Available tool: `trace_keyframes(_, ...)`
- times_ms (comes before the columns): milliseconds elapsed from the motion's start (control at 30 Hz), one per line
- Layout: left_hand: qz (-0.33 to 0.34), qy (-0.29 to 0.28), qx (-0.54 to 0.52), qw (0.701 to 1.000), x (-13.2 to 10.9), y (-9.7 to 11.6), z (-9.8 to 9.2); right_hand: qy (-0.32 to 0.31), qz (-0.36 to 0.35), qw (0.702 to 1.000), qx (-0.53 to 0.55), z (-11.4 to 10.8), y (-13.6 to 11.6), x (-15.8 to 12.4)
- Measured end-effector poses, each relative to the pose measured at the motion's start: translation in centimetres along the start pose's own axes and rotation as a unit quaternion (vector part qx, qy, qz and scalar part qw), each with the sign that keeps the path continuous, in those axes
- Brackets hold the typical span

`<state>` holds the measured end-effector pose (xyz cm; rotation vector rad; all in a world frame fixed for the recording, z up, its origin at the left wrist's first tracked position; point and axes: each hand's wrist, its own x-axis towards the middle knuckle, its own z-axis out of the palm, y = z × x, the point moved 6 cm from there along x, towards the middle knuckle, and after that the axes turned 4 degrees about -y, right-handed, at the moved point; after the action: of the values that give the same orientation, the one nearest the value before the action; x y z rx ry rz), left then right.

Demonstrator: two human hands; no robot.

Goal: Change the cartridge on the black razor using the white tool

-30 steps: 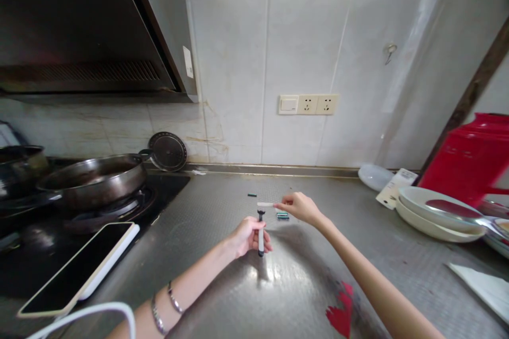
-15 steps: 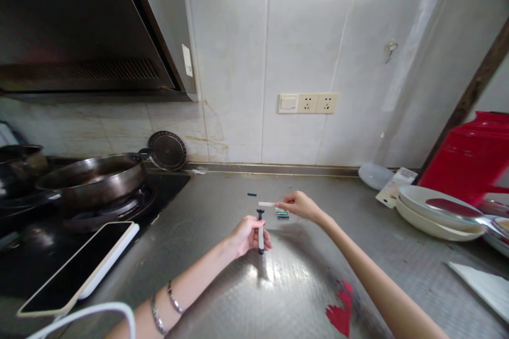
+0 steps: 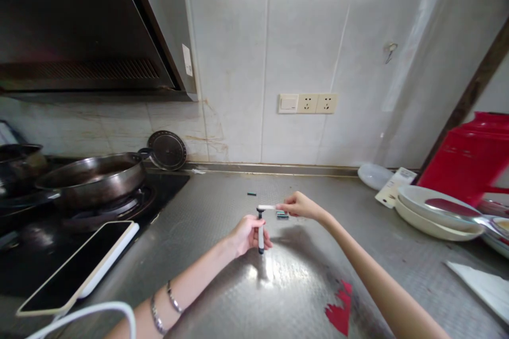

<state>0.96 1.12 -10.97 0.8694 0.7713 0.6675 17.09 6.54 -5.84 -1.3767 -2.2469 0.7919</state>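
My left hand [image 3: 251,234] is closed around a grey and black razor handle [image 3: 261,239], held upright with its black forked top pointing up. Between the fingertips of my right hand [image 3: 299,205] is a thin white strip [image 3: 267,207], held level. The strip's left end lies at the handle's top and appears to touch it. Just below my right fingers are small green and black razor blade heads [image 3: 282,216] on the steel counter. One more small dark green piece [image 3: 252,194] lies farther back.
A phone [image 3: 79,265] with a white cable [image 3: 99,307] is at the left, near the stove with a steel pan [image 3: 95,180]. Torn red paper [image 3: 340,310] lies at the front. Stacked plates [image 3: 433,217] and a red container [image 3: 469,159] stand at the right.
The white strip in my right hand has moved slightly down, from just above the razor handle's top onto it. My left hand has hardly moved.
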Motion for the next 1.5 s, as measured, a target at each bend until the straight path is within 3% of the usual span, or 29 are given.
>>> trace_keyframes(133,0.006,0.005,-0.003,1.0,0.1,0.1,-0.3,0.082,0.026,0.995,-0.053,-1.0,-0.1,-0.1)
trace_keyframes(300,0.01,0.002,-0.008,1.0,0.1,0.2,-0.3,0.034,-0.014,0.999,-0.03,-0.2,-0.7,0.1)
trace_keyframes(433,0.014,0.002,-0.003,1.0,0.0,0.3,-0.2,0.115,0.015,0.989,-0.091,-1.0,-0.2,0.0)
trace_keyframes(600,0.014,-0.004,-0.007,1.0,0.0,0.3,-0.1,0.059,-0.018,0.996,-0.067,-0.1,-0.6,0.2)
trace_keyframes(733,0.025,-0.007,-0.002,1.0,0.1,0.4,-0.2,0.115,0.012,0.989,-0.091,-0.6,-0.4,0.1)
trace_keyframes(867,0.016,-0.001,0.001,1.0,0.1,0.4,-0.2,0.047,-0.025,0.998,-0.027,0.2,-0.4,0.3)
trace_keyframes(1000,0.019,0.002,0.003,1.0,0.0,0.5,-0.1,0.08,0.005,0.996,-0.05,-0.5,0.0,0.2)
trace_keyframes(1167,0.021,-0.002,0.008,1.0,-0.1,0.6,-0.1,0.017,-0.016,1.0,-0.002,-0.3,0.0,0.1)
trace_keyframes(1300,0.022,-0.014,0.014,1.0,-0.1,0.5,0.1,0.059,0.004,0.998,-0.03,-1.0,0.2,0.0)
trace_keyframes(1500,0.025,-0.028,0.015,0.999,0.0,0.3,0.3,0.0,-0.037,0.999,-0.006,-0.4,-0.5,0.0)
